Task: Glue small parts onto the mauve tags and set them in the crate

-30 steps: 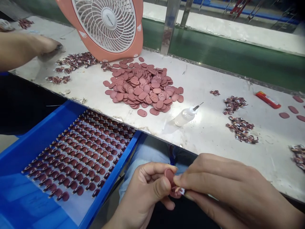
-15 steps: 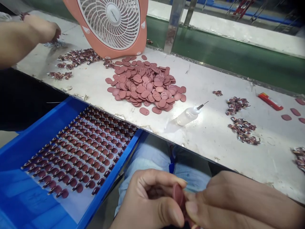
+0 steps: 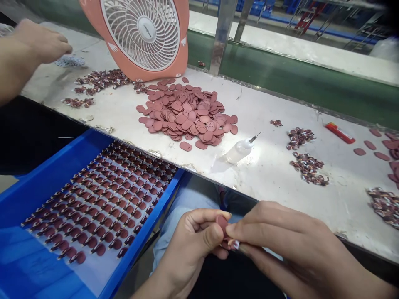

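Between thumb and fingers, my left hand (image 3: pixel 199 238) pinches a reddish-brown oval disc (image 3: pixel 221 223). A small brown knotted piece (image 3: pixel 231 244) with white and orange bits lies against the disc's lower edge. My right hand (image 3: pixel 280 236) is closed with its fingertips on the disc and this knotted piece. Both hands are low over the lap, in front of the table edge. On the table is a pile of matching oval discs (image 3: pixel 183 112), some with small holes. A clear squeeze bottle (image 3: pixel 238 150) with a needle tip lies beside the pile.
A blue tray (image 3: pixel 18 245) at left holds rows of discs with knotted pieces attached. An orange fan (image 3: pixel 184 50) stands behind the pile. Heaps of knotted pieces (image 3: pixel 308 168) and a red-labelled packet (image 3: pixel 339 133) lie right. Another person's hand (image 3: pixel 40 43) reaches in at upper left.
Both my hands have shifted up and slightly left in view, still on the disc; the knotted piece shows more plainly. The other person's hand has moved left, away from the pale blue-grey heap.
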`<control>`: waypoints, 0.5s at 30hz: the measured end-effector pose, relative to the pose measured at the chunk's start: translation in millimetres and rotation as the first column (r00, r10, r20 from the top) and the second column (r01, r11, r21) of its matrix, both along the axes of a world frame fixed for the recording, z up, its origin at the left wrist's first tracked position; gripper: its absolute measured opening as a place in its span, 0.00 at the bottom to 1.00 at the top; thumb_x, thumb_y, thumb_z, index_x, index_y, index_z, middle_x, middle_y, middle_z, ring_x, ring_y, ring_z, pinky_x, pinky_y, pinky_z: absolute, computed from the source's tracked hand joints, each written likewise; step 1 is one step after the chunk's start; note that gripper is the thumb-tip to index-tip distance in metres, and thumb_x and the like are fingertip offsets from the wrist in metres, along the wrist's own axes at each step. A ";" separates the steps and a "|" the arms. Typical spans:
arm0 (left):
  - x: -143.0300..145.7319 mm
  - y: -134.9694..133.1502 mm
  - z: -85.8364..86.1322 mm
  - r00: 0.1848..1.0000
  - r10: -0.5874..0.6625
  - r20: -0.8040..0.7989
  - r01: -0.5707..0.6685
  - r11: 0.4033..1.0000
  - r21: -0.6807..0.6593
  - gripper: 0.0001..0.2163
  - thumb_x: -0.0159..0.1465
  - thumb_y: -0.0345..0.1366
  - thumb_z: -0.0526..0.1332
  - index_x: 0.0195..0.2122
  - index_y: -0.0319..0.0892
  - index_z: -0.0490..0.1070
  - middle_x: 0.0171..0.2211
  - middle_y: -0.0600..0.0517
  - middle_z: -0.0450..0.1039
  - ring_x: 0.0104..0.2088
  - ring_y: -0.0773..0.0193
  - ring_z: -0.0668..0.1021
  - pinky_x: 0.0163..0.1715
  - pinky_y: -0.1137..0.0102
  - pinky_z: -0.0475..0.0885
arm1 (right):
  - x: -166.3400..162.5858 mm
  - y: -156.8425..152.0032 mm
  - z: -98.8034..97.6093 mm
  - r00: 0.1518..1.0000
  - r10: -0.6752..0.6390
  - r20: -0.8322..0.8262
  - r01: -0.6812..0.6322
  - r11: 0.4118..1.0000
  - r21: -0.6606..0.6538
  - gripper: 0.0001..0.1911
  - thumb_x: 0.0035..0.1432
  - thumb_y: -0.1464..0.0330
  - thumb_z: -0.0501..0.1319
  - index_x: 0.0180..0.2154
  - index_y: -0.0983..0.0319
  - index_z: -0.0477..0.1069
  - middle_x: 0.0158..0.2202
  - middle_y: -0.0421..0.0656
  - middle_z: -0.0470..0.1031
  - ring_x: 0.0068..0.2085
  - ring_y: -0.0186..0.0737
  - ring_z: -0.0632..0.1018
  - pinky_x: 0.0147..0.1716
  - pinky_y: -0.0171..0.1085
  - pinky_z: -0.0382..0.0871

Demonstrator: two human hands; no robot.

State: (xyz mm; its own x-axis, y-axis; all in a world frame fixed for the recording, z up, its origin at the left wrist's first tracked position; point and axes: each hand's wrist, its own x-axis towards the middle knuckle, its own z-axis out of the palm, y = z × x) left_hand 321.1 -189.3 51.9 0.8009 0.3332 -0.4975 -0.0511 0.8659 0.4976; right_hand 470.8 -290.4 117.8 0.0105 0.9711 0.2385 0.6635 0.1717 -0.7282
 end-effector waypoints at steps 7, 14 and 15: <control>-1.7 0.8 1.5 0.999 0.035 -0.038 -0.036 0.999 -0.012 0.13 0.48 0.43 0.75 0.30 0.41 0.81 0.23 0.53 0.76 0.22 0.73 0.74 0.21 0.80 0.68 | -0.8 5.7 -1.8 0.999 0.017 -0.034 -0.019 0.999 -0.047 0.16 0.59 0.81 0.60 0.46 0.61 0.73 0.36 0.42 0.78 0.36 0.33 0.77 0.37 0.29 0.73; -6.9 -0.5 7.9 0.999 0.038 0.017 -0.039 0.999 0.027 0.12 0.49 0.42 0.75 0.32 0.43 0.82 0.22 0.54 0.77 0.21 0.74 0.75 0.23 0.81 0.69 | -1.9 2.4 2.5 1.000 0.021 0.019 -0.022 1.000 0.015 0.12 0.60 0.80 0.61 0.45 0.63 0.74 0.35 0.42 0.78 0.33 0.32 0.76 0.35 0.28 0.74; -7.8 -1.2 10.3 0.999 0.032 0.036 -0.033 0.999 0.032 0.12 0.49 0.42 0.75 0.32 0.43 0.82 0.21 0.55 0.77 0.20 0.74 0.75 0.22 0.81 0.68 | -3.7 -0.4 2.8 0.999 0.018 0.032 -0.018 1.000 0.018 0.14 0.61 0.79 0.61 0.47 0.62 0.73 0.36 0.42 0.78 0.33 0.33 0.76 0.35 0.29 0.74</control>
State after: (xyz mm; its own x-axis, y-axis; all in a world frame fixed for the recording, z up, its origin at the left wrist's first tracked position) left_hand 313.3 -190.4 62.2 0.8063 0.3746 -0.4578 -0.0969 0.8471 0.5225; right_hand 467.1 -290.8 120.6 -0.0148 0.9665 0.2564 0.6829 0.1970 -0.7034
